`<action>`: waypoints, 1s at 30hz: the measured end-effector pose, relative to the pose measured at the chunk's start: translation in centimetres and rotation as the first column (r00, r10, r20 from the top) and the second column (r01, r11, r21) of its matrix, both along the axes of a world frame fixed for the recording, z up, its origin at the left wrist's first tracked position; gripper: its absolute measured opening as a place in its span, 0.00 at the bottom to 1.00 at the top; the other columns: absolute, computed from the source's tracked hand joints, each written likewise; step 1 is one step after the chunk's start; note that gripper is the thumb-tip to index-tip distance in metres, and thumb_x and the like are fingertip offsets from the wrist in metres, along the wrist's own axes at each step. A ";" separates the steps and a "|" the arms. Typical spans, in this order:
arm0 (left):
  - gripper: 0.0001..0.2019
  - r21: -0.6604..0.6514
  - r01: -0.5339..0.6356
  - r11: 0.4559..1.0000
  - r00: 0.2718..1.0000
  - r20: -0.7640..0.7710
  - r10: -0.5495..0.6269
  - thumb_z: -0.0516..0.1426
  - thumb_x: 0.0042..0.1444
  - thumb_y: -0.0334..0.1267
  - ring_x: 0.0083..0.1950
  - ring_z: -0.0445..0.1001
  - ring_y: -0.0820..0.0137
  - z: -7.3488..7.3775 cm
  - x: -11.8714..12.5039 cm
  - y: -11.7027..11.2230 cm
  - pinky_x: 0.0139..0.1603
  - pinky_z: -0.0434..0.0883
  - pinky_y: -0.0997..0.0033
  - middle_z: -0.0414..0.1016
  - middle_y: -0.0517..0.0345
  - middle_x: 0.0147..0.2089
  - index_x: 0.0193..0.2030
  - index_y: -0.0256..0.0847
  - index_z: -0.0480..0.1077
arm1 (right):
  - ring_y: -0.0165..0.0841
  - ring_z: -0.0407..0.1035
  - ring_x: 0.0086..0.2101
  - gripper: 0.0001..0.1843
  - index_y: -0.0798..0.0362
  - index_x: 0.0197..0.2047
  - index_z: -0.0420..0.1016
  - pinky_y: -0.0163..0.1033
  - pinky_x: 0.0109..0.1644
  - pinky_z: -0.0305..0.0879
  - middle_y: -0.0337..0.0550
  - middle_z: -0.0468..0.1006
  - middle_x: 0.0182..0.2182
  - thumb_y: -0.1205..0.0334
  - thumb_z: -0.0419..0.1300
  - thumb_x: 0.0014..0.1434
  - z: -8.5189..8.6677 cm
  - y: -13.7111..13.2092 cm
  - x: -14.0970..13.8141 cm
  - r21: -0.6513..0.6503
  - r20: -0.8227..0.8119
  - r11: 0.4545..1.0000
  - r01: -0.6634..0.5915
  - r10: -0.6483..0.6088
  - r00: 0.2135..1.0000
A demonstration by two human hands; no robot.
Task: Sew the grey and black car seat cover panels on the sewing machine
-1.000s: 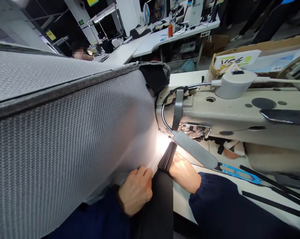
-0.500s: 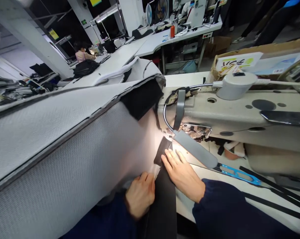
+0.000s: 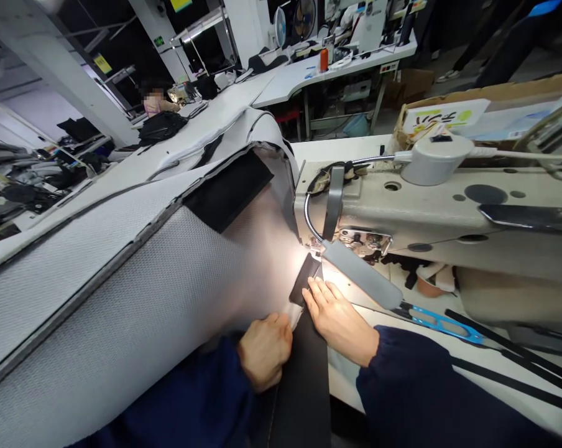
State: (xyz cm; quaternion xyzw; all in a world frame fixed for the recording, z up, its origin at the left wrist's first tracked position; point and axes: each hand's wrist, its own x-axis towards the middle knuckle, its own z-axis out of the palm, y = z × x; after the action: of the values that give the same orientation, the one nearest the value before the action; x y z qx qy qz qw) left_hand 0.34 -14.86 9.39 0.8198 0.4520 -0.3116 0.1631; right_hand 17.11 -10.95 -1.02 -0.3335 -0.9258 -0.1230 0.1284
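My left hand (image 3: 265, 350) is closed on the edge of a large grey mesh fabric piece (image 3: 178, 286), its fingertips hidden in the fold. My right hand (image 3: 339, 320) lies flat, fingers stretched out, on a black fabric strip (image 3: 304, 379) and beside a short dark piece (image 3: 305, 279). This short piece lies at the needle area of a sewing machine (image 3: 430, 205). A grey clip-like lamp (image 3: 362, 274) lights the spot. A black patch (image 3: 229, 190) shows on the mesh near its piped edge.
Right of my hands lie a blue-handled tool (image 3: 449, 325) and black straps (image 3: 518, 373). Behind the machine stands a cardboard box (image 3: 495, 93). Another person (image 3: 154, 102) sits far back left, and a white table (image 3: 304, 78) with an orange thread cone (image 3: 324, 60) stands behind.
The mesh and its black patch have shifted left, and the far folds have changed shape. My left hand has moved slightly up. My right hand stays nearly in place on the black strip.
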 end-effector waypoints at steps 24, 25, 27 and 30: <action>0.25 -0.705 -0.331 0.627 0.618 0.340 0.709 0.45 0.30 0.30 0.37 0.72 0.67 -0.9 -9.5 0.6 0.38 0.70 0.71 0.73 0.59 0.35 0.40 0.37 0.69 | 0.58 0.66 0.52 0.25 0.73 0.54 0.69 0.65 0.56 0.58 0.77 0.69 0.51 0.65 0.56 0.57 0.9 -5.8 -3.6 -0.109 0.080 0.989 -0.103 0.112 0.990; 0.24 -0.710 -0.332 0.621 0.608 0.342 0.717 0.46 0.30 0.30 0.37 0.71 0.68 -1.0 -8.9 -0.7 0.36 0.69 0.72 0.72 0.59 0.35 0.39 0.37 0.68 | 0.57 0.67 0.51 0.23 0.72 0.52 0.72 0.66 0.57 0.56 0.75 0.71 0.49 0.65 0.55 0.57 1.0 -5.8 -3.6 -0.119 0.095 0.988 -0.100 0.111 0.989; 0.20 -0.620 -0.301 0.725 0.733 0.336 0.592 0.49 0.33 0.30 0.35 0.70 0.69 -0.3 -7.4 -2.4 0.32 0.67 0.74 0.71 0.60 0.35 0.38 0.38 0.66 | 0.57 0.67 0.50 0.17 0.68 0.45 0.78 0.69 0.58 0.53 0.70 0.75 0.45 0.64 0.56 0.57 1.0 -5.8 -3.5 -0.145 0.107 0.984 -0.105 0.121 0.987; 0.11 -0.327 -0.055 0.944 0.962 0.235 0.138 0.54 0.44 0.33 0.32 0.70 0.69 2.8 -3.5 -2.4 0.30 0.66 0.73 0.71 0.60 0.34 0.37 0.41 0.67 | 0.57 0.63 0.52 0.12 0.61 0.37 0.80 0.70 0.58 0.49 0.63 0.76 0.44 0.63 0.59 0.56 0.5 -5.9 -3.6 -0.198 0.049 0.969 -0.145 0.157 0.986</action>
State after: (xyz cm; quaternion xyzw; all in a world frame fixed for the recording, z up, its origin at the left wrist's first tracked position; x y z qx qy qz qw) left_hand -3.14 -17.24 12.16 0.7927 0.4113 -0.2640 0.3644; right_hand 13.49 -16.87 -0.56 -0.2688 -0.9597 -0.0328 0.0743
